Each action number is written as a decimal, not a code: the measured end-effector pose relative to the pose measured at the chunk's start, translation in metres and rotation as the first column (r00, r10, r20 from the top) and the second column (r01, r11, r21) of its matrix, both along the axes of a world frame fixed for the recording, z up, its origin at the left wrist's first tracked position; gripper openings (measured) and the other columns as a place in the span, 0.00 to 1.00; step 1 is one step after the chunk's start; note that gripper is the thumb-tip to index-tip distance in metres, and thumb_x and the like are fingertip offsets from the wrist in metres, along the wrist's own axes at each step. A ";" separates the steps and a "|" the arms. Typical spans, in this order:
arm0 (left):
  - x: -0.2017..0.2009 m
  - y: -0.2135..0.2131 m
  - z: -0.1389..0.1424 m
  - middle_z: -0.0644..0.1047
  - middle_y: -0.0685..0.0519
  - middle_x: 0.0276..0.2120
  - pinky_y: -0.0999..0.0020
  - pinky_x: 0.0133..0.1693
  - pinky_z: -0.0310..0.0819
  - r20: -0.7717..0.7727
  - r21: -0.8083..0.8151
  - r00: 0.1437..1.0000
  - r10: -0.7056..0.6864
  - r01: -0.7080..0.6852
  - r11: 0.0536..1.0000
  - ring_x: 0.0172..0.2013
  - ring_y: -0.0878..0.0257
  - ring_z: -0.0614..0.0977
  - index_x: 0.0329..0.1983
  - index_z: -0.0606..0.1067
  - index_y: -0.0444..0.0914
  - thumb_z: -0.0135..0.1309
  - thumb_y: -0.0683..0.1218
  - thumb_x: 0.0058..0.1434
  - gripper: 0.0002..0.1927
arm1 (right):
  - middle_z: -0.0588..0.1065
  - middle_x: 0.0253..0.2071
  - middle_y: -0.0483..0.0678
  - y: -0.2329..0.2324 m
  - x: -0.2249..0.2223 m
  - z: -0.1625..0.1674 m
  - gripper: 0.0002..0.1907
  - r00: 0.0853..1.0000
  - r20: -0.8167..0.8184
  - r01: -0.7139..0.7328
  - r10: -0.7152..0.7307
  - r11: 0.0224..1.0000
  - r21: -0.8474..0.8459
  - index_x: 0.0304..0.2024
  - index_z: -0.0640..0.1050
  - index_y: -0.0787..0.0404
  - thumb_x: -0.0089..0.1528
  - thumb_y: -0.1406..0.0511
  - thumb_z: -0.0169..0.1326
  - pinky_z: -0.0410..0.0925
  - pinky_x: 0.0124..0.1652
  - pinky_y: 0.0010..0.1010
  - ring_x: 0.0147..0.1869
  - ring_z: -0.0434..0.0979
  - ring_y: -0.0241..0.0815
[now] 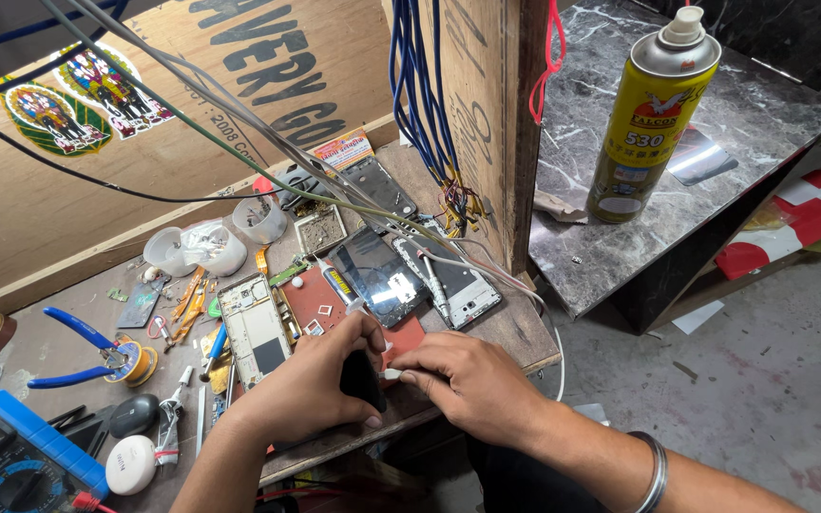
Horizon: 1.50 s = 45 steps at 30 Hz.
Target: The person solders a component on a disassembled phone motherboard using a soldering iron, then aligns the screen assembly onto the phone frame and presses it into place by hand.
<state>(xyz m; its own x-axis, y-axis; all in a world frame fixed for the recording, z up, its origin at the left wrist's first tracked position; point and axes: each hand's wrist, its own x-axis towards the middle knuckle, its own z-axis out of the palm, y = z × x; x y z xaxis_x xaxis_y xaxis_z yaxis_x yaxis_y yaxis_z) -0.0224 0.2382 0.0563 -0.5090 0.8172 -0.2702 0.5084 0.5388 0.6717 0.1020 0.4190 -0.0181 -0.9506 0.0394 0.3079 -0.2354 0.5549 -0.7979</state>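
Your left hand [320, 380] clamps a small black part [361, 378] at the table [515, 332] edge; your right hand [463, 375] pinches a white plug [391, 374] against it. Skewed pressure could bend it

No sleeves are worn on either forearm; a plain silver metal bangle [656, 472] (a smooth, closed ring) is seen on the right wrist, the left hand [311, 380] being left unadorned.
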 end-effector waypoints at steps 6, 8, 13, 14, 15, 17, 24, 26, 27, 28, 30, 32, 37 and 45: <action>0.000 -0.001 0.000 0.82 0.54 0.42 0.62 0.49 0.75 -0.019 -0.028 1.000 0.001 -0.001 1.000 0.48 0.56 0.84 0.48 0.67 0.43 0.74 0.42 0.37 0.36 | 0.81 0.42 0.49 -0.001 0.000 0.001 0.12 0.999 0.038 -0.002 0.002 1.000 0.002 0.47 0.83 0.54 0.62 0.62 0.57 0.73 0.44 0.39 0.47 0.82 0.51; 0.000 -0.001 0.000 0.82 0.54 0.41 0.62 0.49 0.76 -0.005 -0.036 1.000 0.006 -0.007 0.999 0.47 0.56 0.84 0.48 0.67 0.43 0.74 0.42 0.37 0.36 | 0.81 0.42 0.49 -0.001 0.001 0.001 0.12 0.999 0.041 0.004 -0.004 1.000 0.002 0.46 0.83 0.55 0.62 0.62 0.57 0.73 0.44 0.39 0.47 0.82 0.51; 0.000 -0.002 0.000 0.82 0.53 0.41 0.62 0.48 0.76 0.004 0.000 1.000 -0.021 0.021 1.000 0.46 0.56 0.85 0.48 0.67 0.43 0.74 0.42 0.37 0.36 | 0.81 0.42 0.49 -0.001 0.001 0.000 0.11 0.999 0.041 0.004 -0.004 1.000 -0.001 0.46 0.83 0.55 0.62 0.62 0.57 0.73 0.44 0.39 0.46 0.82 0.50; 0.000 -0.002 0.000 0.82 0.53 0.41 0.62 0.48 0.76 0.006 -0.004 1.000 -0.017 0.017 1.000 0.46 0.57 0.85 0.48 0.67 0.43 0.73 0.42 0.37 0.36 | 0.81 0.42 0.49 -0.001 0.001 -0.001 0.11 0.999 0.035 0.005 -0.005 1.000 0.002 0.46 0.83 0.55 0.62 0.62 0.57 0.73 0.43 0.39 0.46 0.82 0.51; -0.001 -0.002 0.000 0.82 0.53 0.41 0.63 0.48 0.76 0.008 -0.009 1.000 -0.013 0.013 1.000 0.46 0.57 0.85 0.48 0.67 0.43 0.73 0.42 0.37 0.36 | 0.81 0.42 0.49 -0.001 0.000 -0.001 0.12 1.000 0.029 0.006 -0.006 1.000 0.006 0.46 0.83 0.55 0.62 0.62 0.57 0.73 0.43 0.39 0.46 0.82 0.51; -0.001 -0.002 0.000 0.82 0.53 0.41 0.62 0.48 0.76 0.002 -0.004 1.000 -0.025 0.025 1.000 0.46 0.56 0.85 0.49 0.67 0.43 0.73 0.43 0.37 0.36 | 0.81 0.42 0.49 -0.001 0.000 -0.002 0.11 1.000 0.025 0.004 -0.004 1.000 -0.001 0.46 0.83 0.55 0.62 0.62 0.57 0.73 0.43 0.39 0.46 0.82 0.51; -0.002 -0.001 0.001 0.82 0.52 0.42 0.61 0.49 0.75 -0.051 -0.059 0.999 -0.018 0.015 0.998 0.48 0.54 0.83 0.50 0.68 0.44 0.73 0.44 0.37 0.37 | 0.81 0.41 0.50 0.000 -0.001 -0.003 0.12 1.000 0.013 -0.007 0.007 1.000 0.005 0.46 0.84 0.55 0.62 0.62 0.57 0.72 0.43 0.40 0.45 0.81 0.51; -0.002 -0.001 0.001 0.82 0.53 0.42 0.61 0.49 0.76 -0.037 -0.045 0.999 -0.028 0.026 0.999 0.48 0.54 0.84 0.50 0.67 0.44 0.73 0.45 0.37 0.37 | 0.81 0.41 0.50 0.000 -0.001 -0.003 0.12 1.000 0.008 -0.008 0.008 1.000 0.010 0.46 0.84 0.55 0.62 0.62 0.57 0.72 0.43 0.40 0.45 0.81 0.51; -0.002 0.000 0.001 0.82 0.53 0.42 0.62 0.49 0.76 -0.030 -0.039 0.999 -0.033 0.032 0.999 0.47 0.54 0.85 0.50 0.67 0.44 0.73 0.45 0.36 0.37 | 0.81 0.40 0.50 0.000 -0.001 -0.002 0.12 1.000 0.006 -0.008 0.008 1.000 0.012 0.46 0.84 0.56 0.62 0.62 0.57 0.72 0.43 0.40 0.45 0.81 0.52; -0.002 0.000 0.001 0.82 0.53 0.42 0.62 0.49 0.76 -0.020 -0.033 0.999 -0.029 0.028 0.999 0.48 0.54 0.85 0.50 0.67 0.44 0.72 0.45 0.36 0.37 | 0.81 0.40 0.50 0.000 -0.001 -0.002 0.12 1.000 0.014 -0.010 0.010 1.000 0.008 0.47 0.84 0.55 0.62 0.62 0.57 0.72 0.43 0.40 0.45 0.81 0.51; -0.002 0.000 0.000 0.82 0.52 0.42 0.62 0.50 0.76 -0.001 -0.023 1.000 -0.022 0.022 1.000 0.48 0.54 0.85 0.50 0.67 0.43 0.72 0.45 0.37 0.37 | 0.81 0.40 0.49 0.000 -0.001 -0.002 0.12 0.999 0.030 -0.014 0.014 1.000 0.001 0.47 0.84 0.55 0.62 0.62 0.57 0.72 0.43 0.40 0.45 0.81 0.51; -0.002 -0.001 -0.002 0.81 0.52 0.43 0.61 0.51 0.74 -0.064 -0.070 0.998 -0.025 0.020 0.997 0.49 0.53 0.81 0.52 0.67 0.45 0.72 0.45 0.37 0.38 | 0.80 0.40 0.49 0.000 -0.001 -0.001 0.12 0.999 0.015 -0.039 0.039 0.999 0.024 0.47 0.83 0.56 0.62 0.63 0.57 0.72 0.44 0.40 0.46 0.81 0.51; -0.001 -0.003 -0.008 0.79 0.47 0.43 0.57 0.52 0.69 -0.218 -0.024 0.965 -0.147 0.145 0.989 0.49 0.49 0.78 0.50 0.67 0.42 0.70 0.44 0.39 0.35 | 0.79 0.41 0.49 0.004 -0.004 0.005 0.11 0.990 -0.052 -0.121 0.129 0.984 0.130 0.46 0.82 0.58 0.61 0.66 0.56 0.71 0.47 0.41 0.48 0.79 0.53; 0.002 -0.005 -0.013 0.77 0.43 0.40 0.60 0.47 0.74 -0.177 -0.036 0.976 -0.129 0.124 0.992 0.44 0.48 0.80 0.49 0.63 0.39 0.70 0.48 0.39 0.37 | 0.77 0.39 0.51 0.003 -0.008 0.014 0.12 0.981 -0.056 -0.169 0.184 0.965 0.203 0.45 0.81 0.60 0.59 0.69 0.55 0.71 0.46 0.43 0.48 0.79 0.54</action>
